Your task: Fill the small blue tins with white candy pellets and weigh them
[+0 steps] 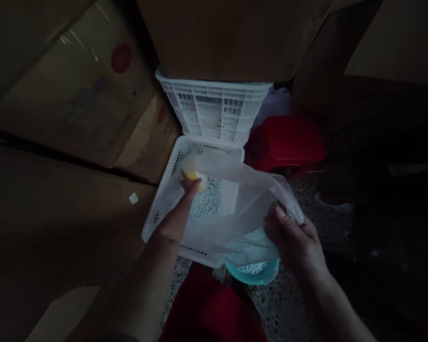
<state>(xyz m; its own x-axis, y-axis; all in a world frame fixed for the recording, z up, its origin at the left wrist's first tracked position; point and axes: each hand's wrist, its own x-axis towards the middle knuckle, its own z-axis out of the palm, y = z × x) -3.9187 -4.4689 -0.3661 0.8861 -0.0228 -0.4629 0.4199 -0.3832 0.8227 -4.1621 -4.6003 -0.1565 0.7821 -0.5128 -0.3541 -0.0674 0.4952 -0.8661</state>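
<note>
My right hand [294, 235] is closed on the gathered edge of a translucent plastic bag [249, 190]. The bag stretches leftward over a low white plastic basket [152, 221] with slotted sides. Inside the basket, my left hand [190, 183] is wrapped around a yellow and white object [201, 183], blurred by motion, whose kind I cannot make out. A speckled blue-white patch [209, 199] shows on the basket's bottom beside this hand. Under the bag's near end sits a teal basin [251, 280], partly covered, with speckled contents.
A taller white crate [210, 111] stands behind the basket, beneath a large cardboard box [224, 38]. Stacked cartons [92, 104] wall off the left. A red plastic stool [294, 137] is at the right on the speckled floor [288, 304]. The far right is very dark.
</note>
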